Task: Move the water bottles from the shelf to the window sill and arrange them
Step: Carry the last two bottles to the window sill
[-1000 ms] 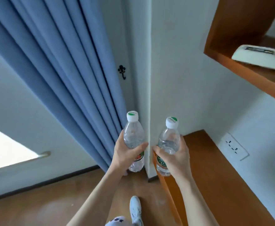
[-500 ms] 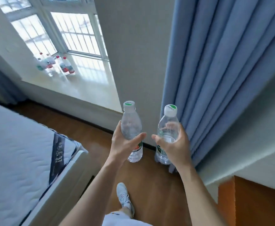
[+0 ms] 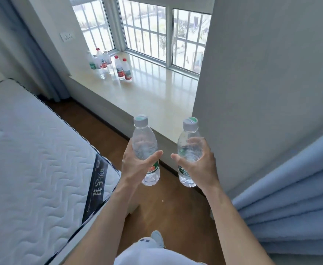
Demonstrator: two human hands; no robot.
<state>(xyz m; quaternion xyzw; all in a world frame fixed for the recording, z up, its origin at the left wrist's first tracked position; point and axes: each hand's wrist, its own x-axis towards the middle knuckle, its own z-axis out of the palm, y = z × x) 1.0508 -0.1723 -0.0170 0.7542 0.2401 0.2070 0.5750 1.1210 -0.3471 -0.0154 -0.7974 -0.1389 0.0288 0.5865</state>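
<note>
My left hand [image 3: 136,165] grips a clear water bottle with a red-and-green label [image 3: 145,144], held upright. My right hand [image 3: 201,163] grips a second clear bottle with a green label [image 3: 189,148], also upright. Both bottles have white caps and hang over the wooden floor, just short of the near edge of the cream window sill [image 3: 157,96]. At the sill's far left end stands a cluster of several bottles [image 3: 109,64] with red and white caps. The shelf is out of view.
A white mattress [image 3: 32,159] fills the left side. A grey wall [image 3: 262,83] juts out on the right, with a blue curtain [image 3: 290,197] below it. Barred windows [image 3: 147,31] back the sill. The wooden floor [image 3: 166,207] forms a narrow lane between bed and sill.
The view has swung left from the shelf corner and curtain to face the window sill, which is now closer. Both hands still carry their bottles side by side.
</note>
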